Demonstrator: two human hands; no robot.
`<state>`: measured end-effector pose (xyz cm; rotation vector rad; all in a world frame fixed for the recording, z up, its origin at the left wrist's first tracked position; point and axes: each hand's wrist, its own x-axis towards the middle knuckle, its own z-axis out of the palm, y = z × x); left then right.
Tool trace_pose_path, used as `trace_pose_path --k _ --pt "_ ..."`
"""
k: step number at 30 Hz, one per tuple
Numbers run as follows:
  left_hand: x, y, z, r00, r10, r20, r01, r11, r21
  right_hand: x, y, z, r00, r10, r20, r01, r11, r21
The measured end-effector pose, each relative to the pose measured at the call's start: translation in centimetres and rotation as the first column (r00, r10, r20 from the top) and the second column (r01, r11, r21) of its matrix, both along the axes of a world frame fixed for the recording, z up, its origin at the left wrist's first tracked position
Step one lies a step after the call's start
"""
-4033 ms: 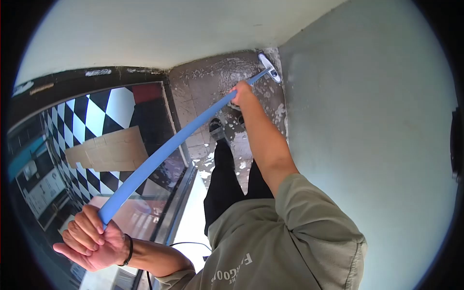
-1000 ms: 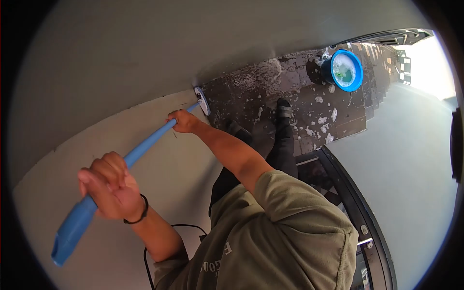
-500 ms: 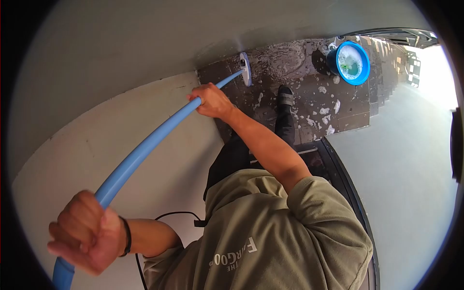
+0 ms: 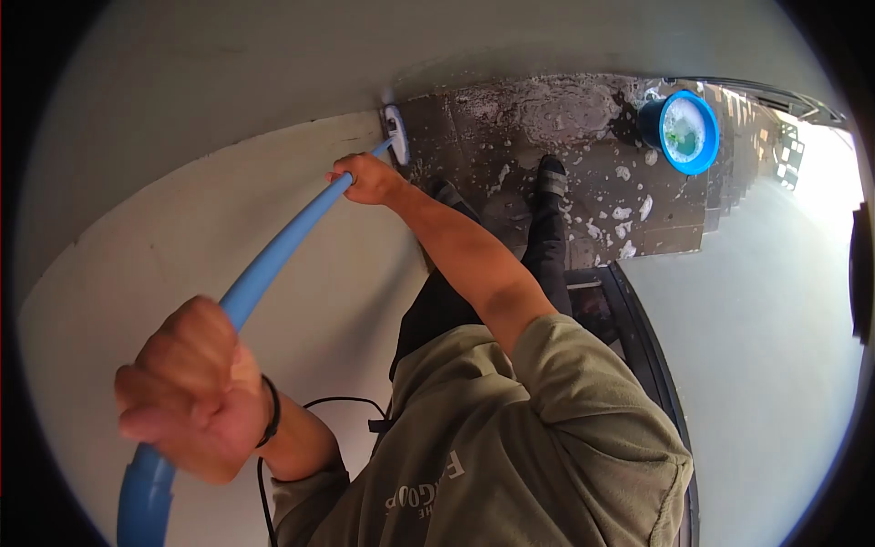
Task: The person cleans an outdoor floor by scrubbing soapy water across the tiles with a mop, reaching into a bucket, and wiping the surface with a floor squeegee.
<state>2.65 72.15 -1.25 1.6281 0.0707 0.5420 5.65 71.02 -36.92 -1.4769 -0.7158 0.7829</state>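
Note:
A long blue handle (image 4: 273,264) runs diagonally from the lower left to a white and blue brush head (image 4: 396,135), which lies at the floor's left end, close to the wall. My left hand (image 4: 191,392), blurred and wearing a dark wristband, is closed round the handle near its lower end. Farther along, nearer the brush head, my right hand (image 4: 367,179) grips the same handle. Foam and water are spread over the dark tiled floor (image 4: 519,201).
A blue bucket (image 4: 713,137) of sudsy water stands at the upper right. Pale walls (image 4: 210,219) border the floor, and a dark door frame (image 4: 649,346) is beside my right arm. My feet, in dark sandals (image 4: 550,178), are on the wet tiles. A thin black cable hangs by my left side.
The view has turned from the glass panel to this corner and the bucket. Since half a second ago, the brush head and my right hand have shifted left, while my left hand has risen slightly.

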Motion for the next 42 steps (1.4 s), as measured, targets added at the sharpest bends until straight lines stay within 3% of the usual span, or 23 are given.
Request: trace_pose_path --k 2,5,8,9,12,13,16,17,20,23,25,29,31,32,34,37,42 --pt "-0.6 0.5 1.4 0.999 0.009 0.033 -0.007 0.999 -0.05 0.7 -1.8 1.0 0.995 0.019 0.099 -0.012 0.997 -0.078" --pt "-2.1 0.9 2.5 0.999 -0.004 0.05 0.01 0.994 -0.11 2.0 -6.3 1.3 0.981 -0.076 0.181 0.074 0.997 0.022" --pt "-3.7 0.1 3.4 0.997 0.037 0.075 -0.028 0.993 -0.117 2.4 -7.7 3.2 0.992 0.057 0.116 -0.039 0.987 -0.155" --pt "-4.6 0.6 4.4 0.993 0.073 0.094 -0.061 0.991 -0.12 1.4 -7.0 2.8 0.97 -0.048 0.237 0.051 0.999 -0.007" --pt "-6.0 2.1 6.7 0.993 0.051 0.103 -0.038 0.992 -0.123 -0.4 -4.0 6.3 0.946 0.038 0.322 -0.028 0.999 -0.035" --pt "-6.4 2.5 7.1 0.995 0.021 0.095 -0.009 0.992 -0.122 -1.1 -2.7 6.5 0.977 0.066 0.201 -0.059 0.997 -0.039" --pt "-6.0 2.6 5.5 0.999 0.04 0.019 -0.041 0.996 0.08 -3.4 1.6 5.0 0.993 -0.013 0.12 0.001 0.995 0.103" --pt "-5.6 2.6 4.4 0.997 0.074 0.015 -0.075 0.994 0.08 -3.8 2.7 4.2 0.997 0.025 0.072 -0.032 0.995 0.09" --pt "-5.2 2.4 1.0 0.995 0.101 -0.015 -0.1 0.993 0.064 -5.5 4.4 -0.5 0.989 -0.144 0.017 0.142 0.984 0.111" --pt "-5.1 2.6 -0.2 1.0 -0.015 -0.02 0.016 0.997 0.072 -4.5 2.9 -1.1 0.998 -0.03 0.05 0.024 0.994 0.107" --pt "-6.0 3.1 0.8 0.998 0.045 0.047 -0.046 0.999 0.011 -3.6 1.3 0.2 0.991 -0.005 0.131 0.005 1.0 0.0" --pt "-6.5 2.3 1.5 0.993 -0.01 0.116 0.018 0.997 -0.069 -1.1 -4.5 1.8 0.983 0.0 0.184 0.022 0.992 -0.121" --pt "-5.6 1.1 1.6 0.977 -0.118 0.178 0.133 0.988 -0.073 -0.7 -6.2 2.2 0.944 -0.07 0.321 0.096 0.993 -0.066" --pt "-5.5 0.9 1.7 0.982 -0.059 0.18 0.084 0.988 -0.133 -0.3 -7.4 2.2 0.911 -0.105 0.399 0.134 0.99 -0.045" --pt "-6.6 1.4 2.3 0.986 0.054 0.16 -0.013 0.969 -0.248 0.5 -8.6 2.8 0.943 -0.072 0.326 0.108 0.99 -0.093" --pt "-7.1 2.3 4.1 0.976 0.041 0.215 0.033 0.944 -0.33 0.3 -8.5 4.9 0.946 -0.101 0.309 0.124 0.991 -0.053" --pt "-7.5 2.0 4.3 0.967 -0.02 0.254 0.083 0.967 -0.242 -3.1 -2.4 4.7 0.964 -0.044 0.261 0.052 0.998 -0.022"
